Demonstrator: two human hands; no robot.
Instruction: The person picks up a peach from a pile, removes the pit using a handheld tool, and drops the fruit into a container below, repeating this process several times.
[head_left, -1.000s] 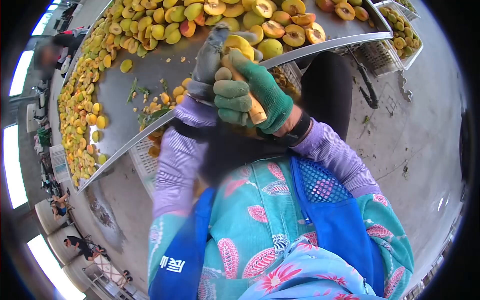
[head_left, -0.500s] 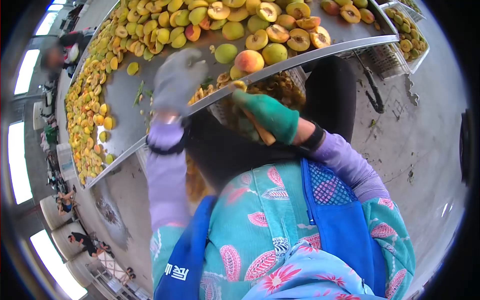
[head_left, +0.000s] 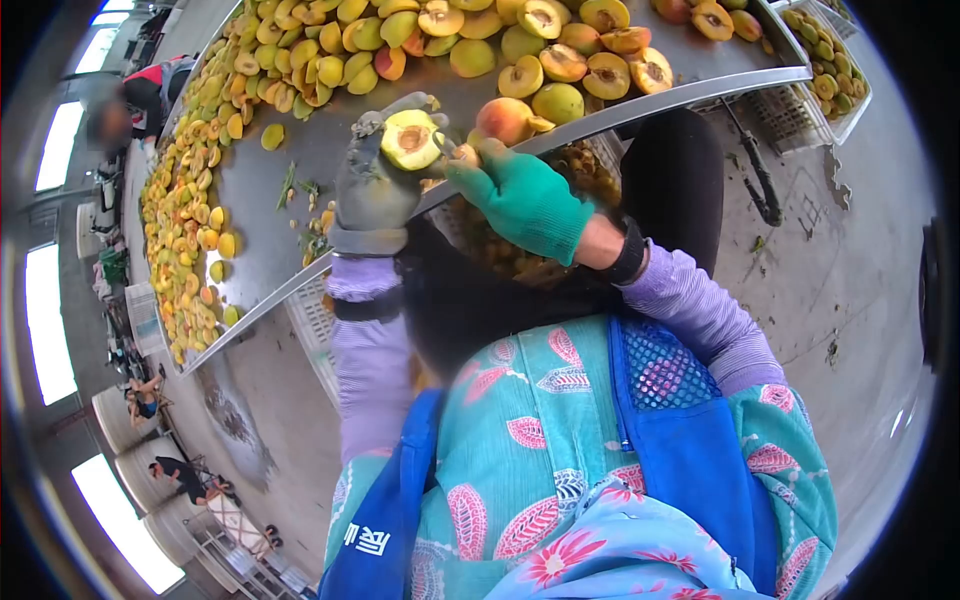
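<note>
My left hand (head_left: 375,185), in a grey glove, is closed around a halved peach (head_left: 411,140), its pale cut face with a hollow at the middle turned up. Close beside it, my right hand (head_left: 525,200) in a green glove is closed on a small pitting tool (head_left: 464,154); only a tan part and a thin dark tip show, reaching to the peach's edge. Most of the tool is hidden in the fist. Just beyond my right hand, a red-yellow peach (head_left: 504,120) lies at the rim of the metal table (head_left: 255,205).
Many peach halves (head_left: 330,70) are heaped across the table's far side and left end. Below the rim, a crate of peelings or scraps (head_left: 585,175) stands between my knees. Fruit-filled crates (head_left: 825,70) stand at the right. Another person (head_left: 150,95) is at the far left.
My left hand, empty-looking and blurred over the table before, now holds a halved peach. My right hand has turned, hiding the tool's wooden handle, and the two hands are nearer each other.
</note>
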